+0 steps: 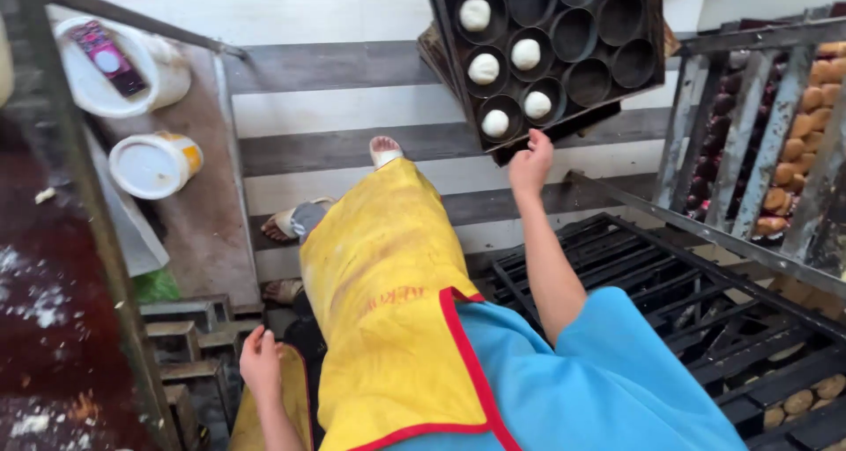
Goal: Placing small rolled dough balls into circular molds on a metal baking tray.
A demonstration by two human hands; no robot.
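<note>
Upper right of the frame, right hand (530, 162) grips the dark metal baking tray (648, 59) of round cups holding smooth white dough balls (484, 68); left hand (261, 361) curls loosely on nothing, lower left.

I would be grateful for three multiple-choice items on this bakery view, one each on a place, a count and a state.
1. Where is the right hand?
A. at the near edge of the dark baking tray
B. on a white tub
C. inside the rack

2. How many dough balls lie in the tray's cups?
A. two
B. five
C. nine

3. How is the left hand?
A. holding a bun
B. gripping the tray
C. holding nothing, down beside the yellow apron

Answers: 1 A, its fingers are at the tray's lower edge; 2 B, five cups hold white balls and the others are bare; 3 C, nothing shows in it.
</note>
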